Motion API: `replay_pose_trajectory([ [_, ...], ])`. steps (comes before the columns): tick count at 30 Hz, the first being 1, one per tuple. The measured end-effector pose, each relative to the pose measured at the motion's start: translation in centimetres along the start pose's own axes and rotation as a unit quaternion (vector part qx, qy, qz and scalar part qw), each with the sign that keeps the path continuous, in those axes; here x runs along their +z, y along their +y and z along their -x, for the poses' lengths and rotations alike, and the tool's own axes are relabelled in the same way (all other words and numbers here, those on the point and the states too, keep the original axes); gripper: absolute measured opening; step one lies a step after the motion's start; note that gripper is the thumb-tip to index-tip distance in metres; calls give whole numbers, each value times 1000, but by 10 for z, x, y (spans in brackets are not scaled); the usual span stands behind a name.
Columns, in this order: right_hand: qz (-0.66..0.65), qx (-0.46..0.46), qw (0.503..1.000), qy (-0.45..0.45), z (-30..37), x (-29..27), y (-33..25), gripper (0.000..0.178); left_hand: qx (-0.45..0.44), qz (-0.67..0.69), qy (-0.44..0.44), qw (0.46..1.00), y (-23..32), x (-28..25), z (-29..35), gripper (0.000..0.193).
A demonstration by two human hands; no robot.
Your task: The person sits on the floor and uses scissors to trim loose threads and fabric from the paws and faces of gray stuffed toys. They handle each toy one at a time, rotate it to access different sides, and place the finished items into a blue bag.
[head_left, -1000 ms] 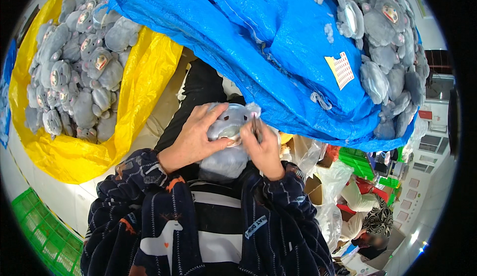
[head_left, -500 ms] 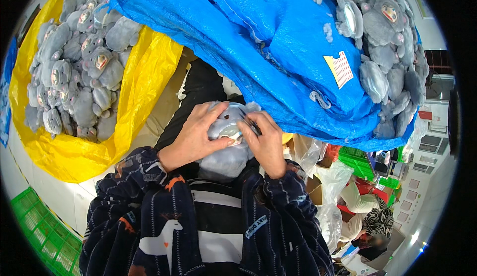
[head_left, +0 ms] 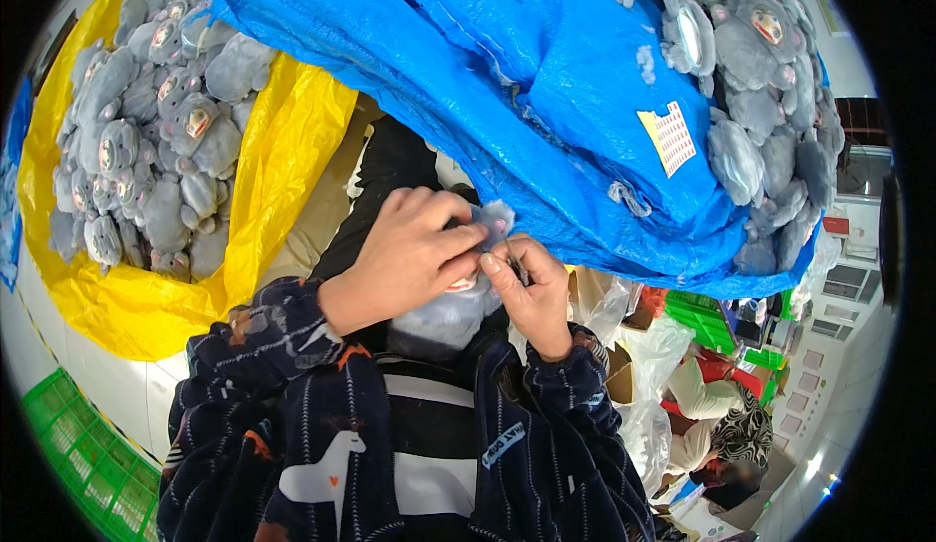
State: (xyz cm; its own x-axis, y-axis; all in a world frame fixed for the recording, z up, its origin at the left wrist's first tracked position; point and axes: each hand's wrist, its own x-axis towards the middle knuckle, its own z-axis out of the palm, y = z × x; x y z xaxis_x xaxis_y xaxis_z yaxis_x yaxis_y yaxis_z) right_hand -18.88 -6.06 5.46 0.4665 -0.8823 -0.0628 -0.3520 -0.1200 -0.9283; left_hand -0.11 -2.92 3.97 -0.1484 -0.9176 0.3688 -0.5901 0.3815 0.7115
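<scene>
A grey plush toy (head_left: 439,328) rests in my lap, its pink-lined ear (head_left: 497,218) sticking up between my hands. My left hand (head_left: 409,254) is closed over the toy's head, fingers curled on the fur and covering most of the face. A sliver of its red and white mouth patch shows below those fingers. On the toy's right side my right hand (head_left: 534,298) is closed in a pinch, thumb against forefinger, close to my left fingertips. Something small and dark pokes out among its fingers, too hidden to name.
To the left stands a yellow sack (head_left: 292,142) full of similar grey plush toys (head_left: 156,142). A blue sack (head_left: 565,152) with more toys spreads ahead and right, a paper label sheet (head_left: 669,139) on it. Green crates (head_left: 88,445) stand lower left. At lower right, another person (head_left: 721,425) bends down.
My left hand has shifted up and right, its fingers now curling over the toy's face, which was more exposed before. My right hand has moved slightly down and right.
</scene>
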Motion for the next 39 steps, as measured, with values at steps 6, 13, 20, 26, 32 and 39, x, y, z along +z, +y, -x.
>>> replay_pose_trajectory([
  [6, 102, -98, 990, -2, -8, -20, -10, 22, -66, 87, 62, 992, -14, 6, 5, 9],
  [13, 273, -137, 952, -24, -13, -17, -2, 28, -125, 134, 53, 982, -13, 5, 1, 17],
  [20, 227, -96, 969, 1, -17, -10, 4, 24, -202, 275, 85, 936, -17, 8, 5, 23],
  [26, -5, 68, 992, 106, 2, -25, 26, 16, -281, 418, 107, 857, -89, -50, 37, 51],
  [32, -34, 59, 981, 184, 2, -13, 43, 22, -211, 24, 34, 977, -53, -44, 38, 19],
  [39, -149, 169, 974, 33, -13, -4, 42, 32, -236, 165, -38, 957, -29, -13, 27, 20],
])
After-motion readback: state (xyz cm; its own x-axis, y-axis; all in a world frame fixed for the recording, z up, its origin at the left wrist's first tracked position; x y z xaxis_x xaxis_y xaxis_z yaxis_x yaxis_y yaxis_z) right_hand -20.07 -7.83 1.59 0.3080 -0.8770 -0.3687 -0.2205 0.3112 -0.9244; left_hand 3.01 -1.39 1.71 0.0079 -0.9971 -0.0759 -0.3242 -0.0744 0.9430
